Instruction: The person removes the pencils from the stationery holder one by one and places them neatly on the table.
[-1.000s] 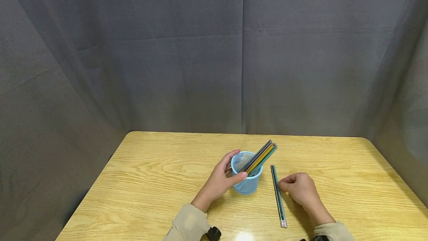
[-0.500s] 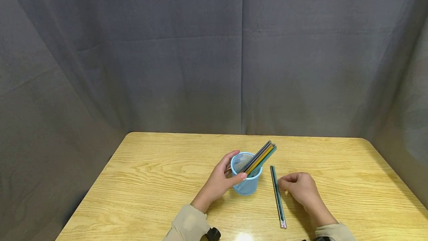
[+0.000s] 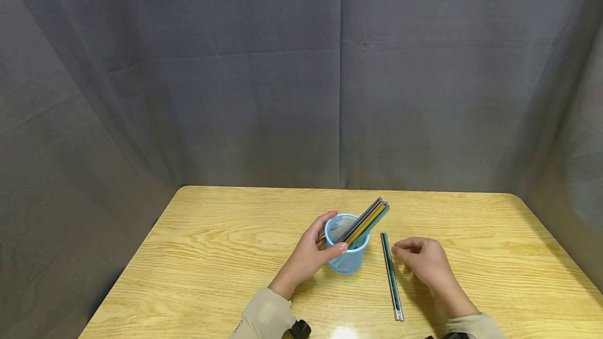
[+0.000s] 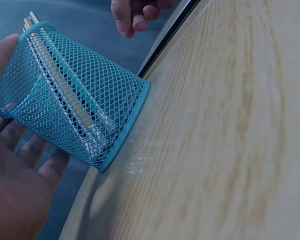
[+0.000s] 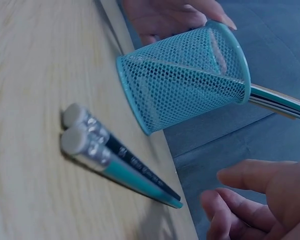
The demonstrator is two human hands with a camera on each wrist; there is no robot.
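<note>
My left hand (image 3: pixel 306 258) grips a light blue mesh pencil cup (image 3: pixel 347 263), thumb over the near side of the rim and fingers round the far left side. Several pencils (image 3: pixel 369 222), grey, yellow and teal, lean to the right inside it. Just right of the cup, a black pencil (image 5: pixel 142 162) and a teal pencil (image 5: pixel 132 177) lie side by side on the table, white eraser ends towards me. Beside them hovers my right hand (image 3: pixel 426 263), its fingers bent loosely. The right wrist view shows nothing between its thumb and fingers.
The wooden table (image 3: pixel 212 255) has rounded far corners. Behind it hangs a dark grey curtain (image 3: pixel 264 93), which also runs along both sides. Beige sleeves (image 3: pixel 267 314) and a black wrist device (image 3: pixel 300 329) show at the near edge.
My right hand has risen slightly, its fingertips shifting farther up alongside the two pencils on the table. My left hand, the cup and the pencils stay in place.
</note>
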